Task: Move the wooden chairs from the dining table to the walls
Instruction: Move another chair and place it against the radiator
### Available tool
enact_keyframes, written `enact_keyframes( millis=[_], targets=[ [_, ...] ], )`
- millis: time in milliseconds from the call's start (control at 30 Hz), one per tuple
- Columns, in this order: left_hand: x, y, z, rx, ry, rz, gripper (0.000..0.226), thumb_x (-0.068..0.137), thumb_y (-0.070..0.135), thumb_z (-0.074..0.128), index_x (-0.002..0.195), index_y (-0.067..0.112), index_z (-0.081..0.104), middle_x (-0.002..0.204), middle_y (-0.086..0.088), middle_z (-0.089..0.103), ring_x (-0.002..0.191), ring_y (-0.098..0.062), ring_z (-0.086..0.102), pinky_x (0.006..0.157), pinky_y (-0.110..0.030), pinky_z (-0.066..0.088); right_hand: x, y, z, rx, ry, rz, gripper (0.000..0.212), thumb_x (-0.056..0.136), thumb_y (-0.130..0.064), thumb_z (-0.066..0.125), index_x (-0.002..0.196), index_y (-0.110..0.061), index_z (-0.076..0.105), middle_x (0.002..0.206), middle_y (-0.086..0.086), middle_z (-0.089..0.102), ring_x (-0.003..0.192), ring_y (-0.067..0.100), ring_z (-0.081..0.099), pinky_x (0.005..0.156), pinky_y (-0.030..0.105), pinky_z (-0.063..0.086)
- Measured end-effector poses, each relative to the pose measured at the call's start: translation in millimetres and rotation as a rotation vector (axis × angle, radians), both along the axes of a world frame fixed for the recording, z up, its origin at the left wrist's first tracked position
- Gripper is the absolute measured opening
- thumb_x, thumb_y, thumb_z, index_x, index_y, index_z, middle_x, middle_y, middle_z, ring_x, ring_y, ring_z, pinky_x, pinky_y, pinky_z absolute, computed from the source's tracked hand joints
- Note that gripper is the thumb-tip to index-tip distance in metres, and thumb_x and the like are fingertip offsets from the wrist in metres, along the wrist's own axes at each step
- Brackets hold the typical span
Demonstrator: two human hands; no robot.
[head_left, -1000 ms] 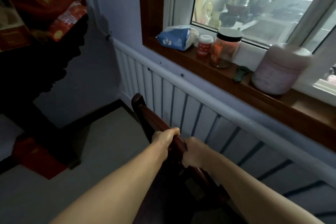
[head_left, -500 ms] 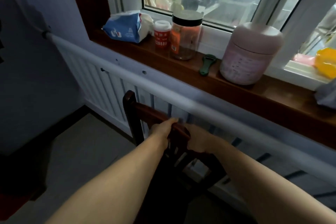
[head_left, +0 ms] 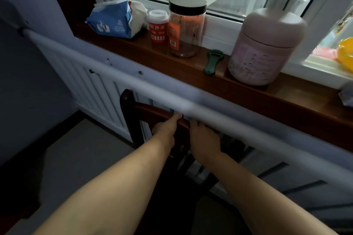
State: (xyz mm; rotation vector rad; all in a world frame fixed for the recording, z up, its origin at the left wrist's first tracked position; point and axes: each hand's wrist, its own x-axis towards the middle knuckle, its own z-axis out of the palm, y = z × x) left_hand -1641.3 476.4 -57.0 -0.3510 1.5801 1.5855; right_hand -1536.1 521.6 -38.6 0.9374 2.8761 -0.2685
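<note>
Against the wall under the window, the wooden chair [head_left: 152,120] stands with its top rail just beside the white pipe [head_left: 133,82] that runs along the radiator [head_left: 91,89]. Both hands sit on the top rail, close together near its middle. Left hand [head_left: 165,129] grasps the rail, fingers curled over the front edge, thumb side up. Right hand [head_left: 204,137] wraps the rail from the far side, knuckles toward the pipe; fingertips hidden behind the wood, so how firmly it grips is unclear, but it looks clenched on the rail. Both forearms reach forward and down, roughly parallel, wrists fairly straight, elbows out of frame.

Judged step: final placing of this chair at the wall, nearly done. To do it well: keep the chair back level, ease it square to the radiator, and stop short of knocking the pipe. Right knuckles look at risk of a pinch between rail and pipe, so shift that hand to the near side before pushing closer. Check all legs are flat on the floor [head_left: 72,158] before letting go; legs are too dark to confirm.

Windowsill [head_left: 286,101] above holds a blue tissue pack [head_left: 112,23], a red bottle [head_left: 158,30], a clear jar with black lid [head_left: 186,28], a green opener [head_left: 212,61] and a pink pot [head_left: 267,47]; none are touched.
</note>
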Motion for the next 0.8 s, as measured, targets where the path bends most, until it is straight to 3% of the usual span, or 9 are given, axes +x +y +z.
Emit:
enact_keyframes(
  millis=[67,200,267,433,567,733,800],
  targets=[
    [-2.0,-4.9,9.0,-0.009,-0.012,-0.088,0.073,0.071,0.038,0.079,0.13,0.005,0.053,0.125,-0.015,0.061,0.108,-0.029,0.06,0.088,-0.034,0.052,-3.9,-3.5,-0.5,0.001,-0.025,-0.011,0.072,0.091,-0.015,0.057,0.148,-0.005,0.013,0.14,0.02,0.043,0.118,0.031,0.052,0.092,0.039,0.048],
    [-2.4,-22.7,26.1,-0.107,0.052,-0.223,0.059,0.082,0.037,0.07,0.131,0.009,0.052,0.13,-0.009,0.058,0.108,-0.025,0.058,0.07,-0.027,0.045,-8.3,-12.1,6.9,-0.009,-0.086,-0.025,0.082,0.088,-0.028,0.063,0.147,-0.004,0.012,0.147,0.022,0.033,0.131,0.035,0.038,0.105,0.043,0.037],
    [-1.9,-33.2,33.3,-0.137,0.118,-0.226,0.055,0.086,0.031,0.066,0.134,0.008,0.049,0.133,-0.01,0.057,0.114,-0.025,0.056,0.075,-0.027,0.044,-7.9,-19.0,14.7,-0.025,-0.114,-0.005,0.085,0.086,-0.032,0.064,0.147,-0.004,0.012,0.147,0.023,0.028,0.133,0.037,0.034,0.107,0.045,0.035],
    [4.4,-64.6,49.7,-0.16,0.228,-0.225,0.056,0.089,0.026,0.063,0.138,0.007,0.043,0.134,-0.011,0.055,0.118,-0.025,0.054,0.079,-0.026,0.04,-2.4,-37.3,29.8,-0.014,-0.038,0.083,0.053,0.085,-0.018,0.063,0.129,-0.01,0.034,0.136,0.023,0.036,0.123,0.035,0.04,0.097,0.038,0.041],
    [10.4,-101.9,53.3,-0.216,0.253,-0.182,0.066,0.087,0.028,0.064,0.142,0.005,0.037,0.137,-0.014,0.052,0.119,-0.026,0.054,0.087,-0.029,0.043,0.3,-61.9,37.2,-0.02,0.019,0.193,0.052,0.084,-0.02,0.064,0.128,-0.008,0.038,0.132,0.02,0.038,0.118,0.034,0.042,0.091,0.038,0.044],
    [20.7,-176.2,55.4,-0.294,0.247,-0.076,0.056,0.088,0.026,0.061,0.136,0.005,0.042,0.128,-0.013,0.056,0.111,-0.024,0.056,0.061,-0.023,0.039,-12.5,-108.8,45.0,-0.063,-0.001,0.294,0.049,0.087,-0.021,0.06,0.128,-0.006,0.038,0.13,0.019,0.04,0.118,0.035,0.042,0.092,0.04,0.043],
    [23.0,-217.7,60.6,-0.309,0.243,-0.021,0.055,0.089,0.026,0.06,0.137,0.006,0.042,0.13,-0.012,0.055,0.111,-0.023,0.055,0.068,-0.021,0.039,-22.4,-139.6,48.7,-0.107,-0.008,0.362,0.047,0.089,-0.02,0.058,0.129,-0.007,0.037,0.131,0.018,0.039,0.121,0.035,0.041,0.093,0.041,0.042]
  ],
)
